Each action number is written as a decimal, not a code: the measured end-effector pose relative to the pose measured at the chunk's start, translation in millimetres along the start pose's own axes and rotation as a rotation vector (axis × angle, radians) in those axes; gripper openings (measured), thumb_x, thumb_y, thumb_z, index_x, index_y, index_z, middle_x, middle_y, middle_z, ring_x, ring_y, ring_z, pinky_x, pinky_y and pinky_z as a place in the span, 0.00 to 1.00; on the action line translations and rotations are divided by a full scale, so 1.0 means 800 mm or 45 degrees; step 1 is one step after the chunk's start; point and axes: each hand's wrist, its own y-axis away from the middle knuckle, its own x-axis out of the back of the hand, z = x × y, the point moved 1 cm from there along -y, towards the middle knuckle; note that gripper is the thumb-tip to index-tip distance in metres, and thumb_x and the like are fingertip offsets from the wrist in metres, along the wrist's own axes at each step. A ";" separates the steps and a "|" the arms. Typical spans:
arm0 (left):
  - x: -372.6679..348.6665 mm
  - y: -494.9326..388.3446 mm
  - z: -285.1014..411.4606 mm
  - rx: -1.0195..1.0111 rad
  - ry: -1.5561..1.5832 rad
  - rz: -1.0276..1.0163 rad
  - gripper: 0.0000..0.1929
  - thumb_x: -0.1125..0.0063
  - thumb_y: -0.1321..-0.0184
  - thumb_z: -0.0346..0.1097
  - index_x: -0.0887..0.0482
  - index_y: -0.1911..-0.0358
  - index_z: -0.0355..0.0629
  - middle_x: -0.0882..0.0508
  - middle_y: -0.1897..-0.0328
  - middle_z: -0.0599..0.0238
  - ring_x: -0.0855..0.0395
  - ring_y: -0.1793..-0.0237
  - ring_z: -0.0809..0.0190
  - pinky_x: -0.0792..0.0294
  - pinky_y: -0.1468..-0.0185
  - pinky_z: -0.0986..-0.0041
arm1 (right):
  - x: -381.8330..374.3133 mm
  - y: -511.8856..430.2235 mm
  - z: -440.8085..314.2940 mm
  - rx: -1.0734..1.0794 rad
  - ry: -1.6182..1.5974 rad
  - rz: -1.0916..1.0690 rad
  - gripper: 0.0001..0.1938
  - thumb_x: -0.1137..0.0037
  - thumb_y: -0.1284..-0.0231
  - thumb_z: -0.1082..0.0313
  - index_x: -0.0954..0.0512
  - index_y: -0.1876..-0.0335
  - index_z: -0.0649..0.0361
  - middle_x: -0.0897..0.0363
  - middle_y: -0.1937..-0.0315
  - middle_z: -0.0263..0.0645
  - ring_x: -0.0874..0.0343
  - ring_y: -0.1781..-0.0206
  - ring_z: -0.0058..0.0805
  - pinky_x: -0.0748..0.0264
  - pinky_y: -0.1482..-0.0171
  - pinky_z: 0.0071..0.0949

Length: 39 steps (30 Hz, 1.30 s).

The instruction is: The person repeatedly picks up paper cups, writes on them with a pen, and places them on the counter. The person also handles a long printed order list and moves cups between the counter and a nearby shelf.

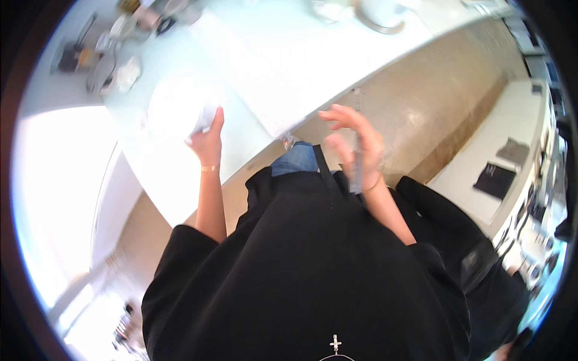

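My left hand (207,143) is over the white table (158,180), thumb up, gripping a white object (208,116). Glare washes out that object's outline, so its exact kind is unclear. To the right, past the table's front edge, my right hand (356,140) is raised with its fingers curved and blurred by motion. A slim, greyish see-through strip (356,173), perhaps a ruler, runs lengthwise through that hand and pokes out below the palm. Large white sheets (280,67) lie across the table ahead of me.
A white rounded vessel (381,18) stands at the table's far side. Blurred small items, including a whitish bundle (128,74), crowd the upper left. Close on my right is a person in black (451,216). Folded black cloth (494,180) lies on a pale counter (469,167).
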 end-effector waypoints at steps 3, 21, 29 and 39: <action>-0.030 0.043 0.060 -0.158 -0.176 -0.318 0.18 0.33 0.48 0.30 0.21 0.53 0.33 0.19 0.53 0.60 0.22 0.52 0.60 0.31 0.45 0.68 | 0.008 0.011 -0.045 0.164 0.105 0.021 0.37 0.27 0.60 0.55 0.29 0.43 0.64 0.25 0.45 0.46 0.25 0.46 0.43 0.28 0.45 0.35; -0.131 0.501 0.207 -0.738 0.226 -2.503 0.59 0.24 0.61 0.38 0.59 0.29 0.39 0.47 0.27 0.49 0.49 0.28 0.49 0.52 0.30 0.52 | 0.194 0.596 -0.214 -0.396 0.327 2.222 0.38 0.29 0.59 0.62 0.35 0.40 0.65 0.27 0.46 0.43 0.26 0.45 0.34 0.29 0.43 0.35; -0.140 0.415 0.153 -0.813 -0.259 -2.183 0.47 0.33 0.52 0.33 0.50 0.30 0.41 0.41 0.29 0.52 0.43 0.30 0.50 0.49 0.32 0.54 | 0.374 0.886 -0.234 -0.802 1.515 2.853 0.49 0.23 0.68 0.48 0.37 0.41 0.70 0.29 0.47 0.52 0.30 0.43 0.44 0.35 0.40 0.37; -0.091 0.349 0.135 -0.487 -0.463 -1.847 0.42 0.38 0.48 0.28 0.49 0.30 0.41 0.37 0.32 0.53 0.33 0.37 0.52 0.41 0.36 0.58 | 0.401 0.994 -0.149 -0.914 1.709 2.965 0.44 0.22 0.64 0.59 0.39 0.41 0.69 0.30 0.45 0.50 0.29 0.43 0.42 0.33 0.39 0.37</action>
